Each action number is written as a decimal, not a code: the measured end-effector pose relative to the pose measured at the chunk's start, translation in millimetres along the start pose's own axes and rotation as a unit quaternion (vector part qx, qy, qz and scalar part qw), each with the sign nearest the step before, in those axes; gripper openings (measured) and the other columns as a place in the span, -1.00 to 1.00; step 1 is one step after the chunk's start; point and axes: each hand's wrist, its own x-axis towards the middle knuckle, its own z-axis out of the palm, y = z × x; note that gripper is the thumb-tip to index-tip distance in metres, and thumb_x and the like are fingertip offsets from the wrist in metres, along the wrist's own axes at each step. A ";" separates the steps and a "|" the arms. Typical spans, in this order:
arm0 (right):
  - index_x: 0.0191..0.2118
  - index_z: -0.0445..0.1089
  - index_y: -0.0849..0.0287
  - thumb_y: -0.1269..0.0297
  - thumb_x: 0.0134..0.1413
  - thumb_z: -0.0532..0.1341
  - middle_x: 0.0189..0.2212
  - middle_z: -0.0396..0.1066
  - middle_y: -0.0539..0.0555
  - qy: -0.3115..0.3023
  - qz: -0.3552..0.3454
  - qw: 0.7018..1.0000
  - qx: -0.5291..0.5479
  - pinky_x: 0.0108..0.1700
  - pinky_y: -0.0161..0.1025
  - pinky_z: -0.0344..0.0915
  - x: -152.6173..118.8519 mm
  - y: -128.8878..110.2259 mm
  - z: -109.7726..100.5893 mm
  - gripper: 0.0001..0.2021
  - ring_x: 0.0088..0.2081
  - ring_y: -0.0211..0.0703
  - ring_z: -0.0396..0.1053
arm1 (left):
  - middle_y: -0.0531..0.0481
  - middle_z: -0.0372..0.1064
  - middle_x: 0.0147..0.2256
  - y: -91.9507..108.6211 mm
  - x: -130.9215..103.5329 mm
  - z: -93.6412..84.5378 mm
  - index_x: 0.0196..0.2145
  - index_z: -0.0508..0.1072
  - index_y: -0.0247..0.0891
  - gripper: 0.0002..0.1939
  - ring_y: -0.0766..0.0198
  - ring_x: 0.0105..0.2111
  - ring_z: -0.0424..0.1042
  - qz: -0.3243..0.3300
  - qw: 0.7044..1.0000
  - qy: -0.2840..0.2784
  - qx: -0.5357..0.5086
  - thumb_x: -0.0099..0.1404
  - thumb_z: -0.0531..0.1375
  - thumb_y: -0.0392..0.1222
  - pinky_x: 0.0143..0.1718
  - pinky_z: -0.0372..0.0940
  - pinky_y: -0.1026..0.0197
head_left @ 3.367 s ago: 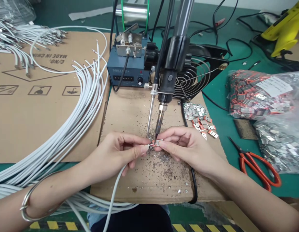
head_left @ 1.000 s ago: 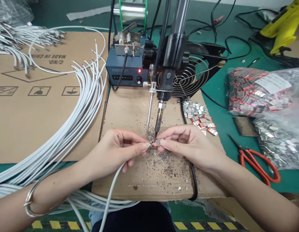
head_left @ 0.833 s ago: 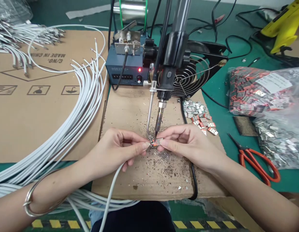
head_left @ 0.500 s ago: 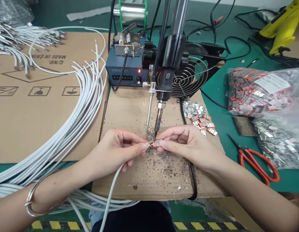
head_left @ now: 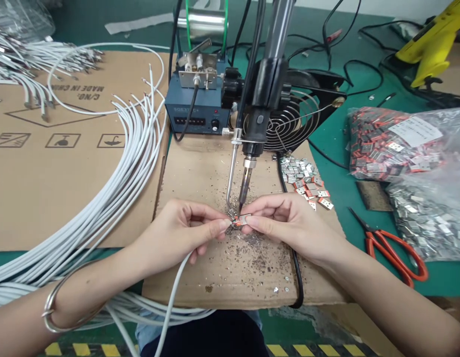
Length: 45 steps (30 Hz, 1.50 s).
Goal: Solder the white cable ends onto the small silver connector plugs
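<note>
My left hand (head_left: 196,230) pinches the end of a white cable (head_left: 174,292), whose length hangs down toward my lap. Between thumb and forefinger, my right hand (head_left: 285,218) grips a small USB connector (head_left: 245,218) with a metal shell and orange insert. Cable end and connector meet under the tip of a soldering iron (head_left: 246,183), which is clamped on a stand. Beside the iron, a thin metal solder feed tube (head_left: 230,181) curves down to the same spot. Fingertips partly hide the joint, so I cannot tell whether the wires are attached.
A blue solder feeder box (head_left: 196,109) with a solder spool (head_left: 206,27) and a black fan (head_left: 285,116) stand behind. White cables (head_left: 136,144) lie left. Loose connectors (head_left: 311,188), bagged connectors (head_left: 378,144) and orange-handled scissors (head_left: 395,253) lie right. Solder crumbs dot the cardboard (head_left: 200,173).
The red light on the feeder box has gone from bright to dim. Both hands keep nearly the same place and grip; the whole view has shifted slightly.
</note>
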 end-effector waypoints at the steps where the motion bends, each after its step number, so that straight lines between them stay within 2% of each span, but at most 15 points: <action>1: -0.36 0.48 0.24 0.34 -0.09 0.35 -0.51 0.52 0.04 -0.003 0.000 1.000 0.003 -0.42 -0.44 0.32 0.0 0.1 -0.1 -0.88 -0.46 -0.33 0.45 | 0.12 0.35 -0.63 0.7 -0.1 0.1 -0.46 0.52 -0.37 -0.91 0.55 -0.77 0.15 0.001 1.000 0.000 -0.001 0.09 0.24 -0.28 -0.81 0.14 0.53; 7: -0.37 0.48 0.23 0.37 -0.08 0.33 -0.52 0.51 0.03 -0.005 0.002 1.000 0.004 -0.42 -0.45 0.31 -0.5 -1.0 -0.3 -0.91 -0.47 -0.35 0.44 | 0.14 0.30 -0.69 1.8 -0.5 1.0 -0.49 0.52 -0.36 -0.92 0.54 -0.79 0.13 -0.001 1.000 -0.001 -0.003 0.09 0.23 -0.30 -0.82 0.12 0.54; 14: -0.38 0.48 0.22 0.42 -0.07 0.32 -0.52 0.52 0.00 -0.006 0.005 1.000 0.027 -0.43 -0.49 0.31 -0.2 -1.3 -0.3 -0.95 -0.47 -0.37 0.45 | 0.13 0.34 -0.65 -1.9 -1.1 1.5 -0.47 0.53 -0.35 -0.93 0.54 -0.78 0.15 0.009 1.000 0.002 -0.009 0.08 0.25 -0.29 -0.81 0.15 0.53; 28: -0.38 0.48 0.21 0.41 -0.04 0.31 -0.51 0.52 -0.01 -0.008 -0.001 1.000 0.023 -0.42 -0.54 0.30 -1.4 -0.8 -0.1 -0.96 -0.46 -0.42 0.44 | 0.15 0.31 -0.71 -3.2 -2.0 1.5 -0.48 0.52 -0.35 -0.92 0.54 -0.80 0.15 0.020 1.000 -0.003 0.001 0.12 0.23 -0.31 -0.82 0.12 0.56; 31: -0.38 0.47 0.22 0.40 -0.05 0.31 -0.52 0.52 0.01 -0.005 0.000 1.000 0.013 -0.43 -0.49 0.31 -1.3 -2.0 0.2 -0.95 -0.46 -0.37 0.45 | 0.16 0.27 -0.72 -4.2 -2.7 0.9 -0.48 0.51 -0.35 -0.91 0.54 -0.79 0.15 0.020 1.000 -0.004 0.009 0.13 0.22 -0.30 -0.81 0.13 0.55; 37: -0.39 0.44 0.25 0.35 -0.06 0.30 -0.51 0.50 0.06 0.008 0.018 0.998 -0.067 -0.47 -0.42 0.26 -0.1 -1.7 2.2 -0.91 -0.49 -0.34 0.40 | 0.10 0.33 -0.60 -9.5 0.6 0.5 -0.39 0.51 -0.38 -0.85 0.54 -0.76 0.15 0.011 0.999 0.004 0.052 0.13 0.21 -0.23 -0.80 0.14 0.52; 41: -0.36 0.42 0.27 0.28 -0.03 0.28 -0.48 0.49 0.08 -0.011 0.020 0.995 -0.094 -0.49 -0.39 0.22 -0.5 -0.5 1.4 -0.86 -0.49 -0.33 0.37 | 0.09 0.33 -0.60 -9.7 0.2 1.2 -0.33 0.52 -0.40 -0.81 0.52 -0.75 0.17 0.004 0.998 0.003 0.068 0.12 0.21 -0.23 -0.79 0.16 0.50; 45: -0.35 0.39 0.27 0.32 -0.02 0.27 -0.46 0.49 0.06 -0.055 0.021 0.994 -0.094 -0.41 -0.38 0.26 -4.0 -1.5 -2.2 -0.88 -0.43 -0.32 0.40 | 0.09 0.34 -0.60 -8.9 -5.1 3.1 -0.38 0.52 -0.38 -0.84 0.52 -0.75 0.18 -0.007 0.998 -0.021 0.062 0.12 0.22 -0.22 -0.78 0.16 0.49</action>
